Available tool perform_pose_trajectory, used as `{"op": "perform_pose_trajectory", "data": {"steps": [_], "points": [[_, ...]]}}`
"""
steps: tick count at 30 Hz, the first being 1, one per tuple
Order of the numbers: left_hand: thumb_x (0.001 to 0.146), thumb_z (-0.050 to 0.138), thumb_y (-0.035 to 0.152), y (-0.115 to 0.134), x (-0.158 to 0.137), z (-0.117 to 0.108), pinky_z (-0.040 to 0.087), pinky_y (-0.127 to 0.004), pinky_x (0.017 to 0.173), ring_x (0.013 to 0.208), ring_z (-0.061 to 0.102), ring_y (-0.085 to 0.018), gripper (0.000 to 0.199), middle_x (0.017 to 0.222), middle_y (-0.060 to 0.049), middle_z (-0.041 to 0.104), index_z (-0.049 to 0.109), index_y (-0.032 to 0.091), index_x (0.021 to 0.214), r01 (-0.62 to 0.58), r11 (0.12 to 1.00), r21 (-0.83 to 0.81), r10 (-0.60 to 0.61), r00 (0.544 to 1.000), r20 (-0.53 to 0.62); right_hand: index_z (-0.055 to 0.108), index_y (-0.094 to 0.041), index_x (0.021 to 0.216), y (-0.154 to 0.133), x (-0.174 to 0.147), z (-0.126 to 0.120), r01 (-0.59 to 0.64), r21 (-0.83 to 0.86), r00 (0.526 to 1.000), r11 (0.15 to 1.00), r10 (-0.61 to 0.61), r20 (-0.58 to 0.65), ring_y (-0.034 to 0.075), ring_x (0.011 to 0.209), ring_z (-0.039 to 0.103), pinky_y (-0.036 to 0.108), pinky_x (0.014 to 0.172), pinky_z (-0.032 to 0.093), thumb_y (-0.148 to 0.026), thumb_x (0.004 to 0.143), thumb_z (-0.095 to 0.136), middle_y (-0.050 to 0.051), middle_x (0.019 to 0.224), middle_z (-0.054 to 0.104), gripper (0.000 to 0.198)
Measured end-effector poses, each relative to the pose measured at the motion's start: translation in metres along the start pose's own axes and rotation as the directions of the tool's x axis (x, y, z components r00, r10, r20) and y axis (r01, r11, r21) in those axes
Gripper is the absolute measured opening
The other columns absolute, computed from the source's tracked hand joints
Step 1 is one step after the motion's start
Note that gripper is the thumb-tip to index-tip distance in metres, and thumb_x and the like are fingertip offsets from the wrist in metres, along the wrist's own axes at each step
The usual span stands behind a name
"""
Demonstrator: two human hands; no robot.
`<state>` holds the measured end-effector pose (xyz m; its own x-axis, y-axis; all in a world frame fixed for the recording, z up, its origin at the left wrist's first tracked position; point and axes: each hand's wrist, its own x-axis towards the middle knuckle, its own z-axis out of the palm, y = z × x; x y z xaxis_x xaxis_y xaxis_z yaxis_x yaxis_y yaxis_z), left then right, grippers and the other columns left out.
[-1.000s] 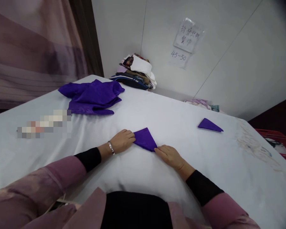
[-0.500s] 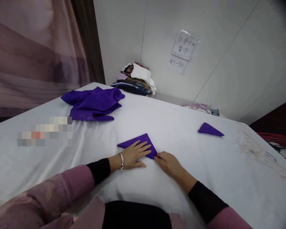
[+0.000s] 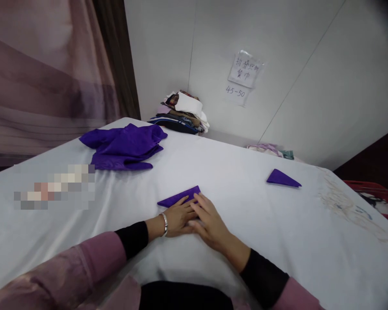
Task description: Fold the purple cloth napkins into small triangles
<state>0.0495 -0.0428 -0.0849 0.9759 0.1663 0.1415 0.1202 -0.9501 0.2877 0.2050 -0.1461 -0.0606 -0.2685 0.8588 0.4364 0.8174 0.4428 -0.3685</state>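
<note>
Left grip (image 3: 178, 218) flat on purple cloth (image 3: 175, 199)

On the wall (image 3: 161, 43), above and to the right of the pile of clothes (image 3: 189, 103), an upper sheet (image 3: 242, 80) bears two handwritten lines of Chinese. The first line begins 折叠, and its last characters are too blurred to read surely; the second line reads 餐巾. A lower sheet (image 3: 237, 100), closer to the pile's height, carries the handwritten numbers 45-50.
</note>
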Motion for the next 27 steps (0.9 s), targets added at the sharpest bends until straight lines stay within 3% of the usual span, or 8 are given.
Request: {"op": "perform_pose_trajectory", "data": {"steps": [3, 7, 13, 16, 22, 27], "points": [[0.084, 0.049, 0.042, 0.002, -0.001, -0.002, 0.015, -0.047, 0.109, 0.13, 0.031, -0.025, 0.05, 0.137, -0.005, 0.044, 0.042, 0.027, 0.131, 0.007, 1.0, -0.02, -0.007, 1.0, -0.026, 0.03, -0.014, 0.139, 0.0, 0.02, 0.022, -0.098, -0.053, 0.988, 0.994, 0.104, 0.112, 0.026, 0.137, 0.01, 0.05, 0.108, 0.021, -0.043, 0.089, 0.041, 0.013, 0.148, 0.02, 0.059], [0.08, 0.055, 0.043, 0.001, -0.001, -0.001, 0.013, -0.048, 0.11, 0.13, 0.031, -0.026, 0.057, 0.139, -0.007, 0.041, 0.04, 0.026, 0.132, 0.019, 0.998, -0.053, -0.021, 0.999, -0.028, 0.023, -0.009, 0.141, 0.014, 0.019, 0.038, -0.212, -0.116, 0.949, 0.97, 0.233, 0.214, 0.026, 0.138, 0.007, 0.05, 0.109, 0.015, -0.048, 0.089, 0.038, 0.016, 0.149, 0.015, 0.067], [0.077, 0.057, 0.045, -0.006, 0.0, 0.002, 0.012, -0.047, 0.111, 0.133, 0.027, -0.025, 0.064, 0.141, -0.004, 0.04, 0.035, 0.028, 0.135, 0.039, 0.994, -0.1, -0.039, 0.999, -0.002, 0.011, -0.011, 0.144, 0.021, 0.008, 0.042, -0.252, -0.132, 0.935, 0.959, 0.276, 0.222, 0.025, 0.138, 0.007, 0.049, 0.109, 0.015, -0.052, 0.089, 0.034, 0.014, 0.15, 0.01, 0.072], [0.083, 0.048, 0.049, -0.017, -0.01, 0.002, 0.017, -0.043, 0.11, 0.134, 0.024, -0.024, 0.066, 0.144, -0.009, 0.034, 0.028, 0.021, 0.139, 0.128, 0.99, -0.055, -0.129, 0.992, 0.001, 0.015, -0.009, 0.143, 0.022, 0.007, 0.046, -0.278, -0.153, 0.936, 0.948, 0.303, 0.178, 0.029, 0.137, 0.01, 0.051, 0.107, 0.019, -0.055, 0.088, 0.034, 0.017, 0.148, 0.013, 0.074], [0.085, 0.032, 0.061, -0.045, -0.05, -0.001, 0.014, -0.047, 0.109, 0.136, 0.018, -0.026, 0.072, 0.148, -0.01, 0.022, 0.022, 0.018, 0.142, 0.326, 0.942, 0.08, -0.325, 0.945, -0.027, 0.027, -0.005, 0.139, 0.019, 0.007, 0.049, -0.267, -0.219, 0.936, 0.938, 0.306, 0.171, 0.034, 0.136, 0.014, 0.053, 0.105, 0.021, -0.058, 0.086, 0.037, 0.021, 0.146, 0.018, 0.076], [0.082, 0.03, 0.067, -0.048, -0.062, -0.015, 0.012, -0.052, 0.108, 0.134, 0.025, -0.028, 0.076, 0.144, -0.012, 0.031, 0.03, 0.017, 0.139, 0.5, 0.856, 0.128, -0.499, 0.865, -0.041, 0.028, -0.002, 0.138, 0.017, 0.009, 0.048, -0.277, -0.221, 0.926, 0.935, 0.321, 0.197, 0.034, 0.136, 0.012, 0.052, 0.106, 0.02, -0.061, 0.084, 0.036, 0.022, 0.146, 0.017, 0.08]]}}
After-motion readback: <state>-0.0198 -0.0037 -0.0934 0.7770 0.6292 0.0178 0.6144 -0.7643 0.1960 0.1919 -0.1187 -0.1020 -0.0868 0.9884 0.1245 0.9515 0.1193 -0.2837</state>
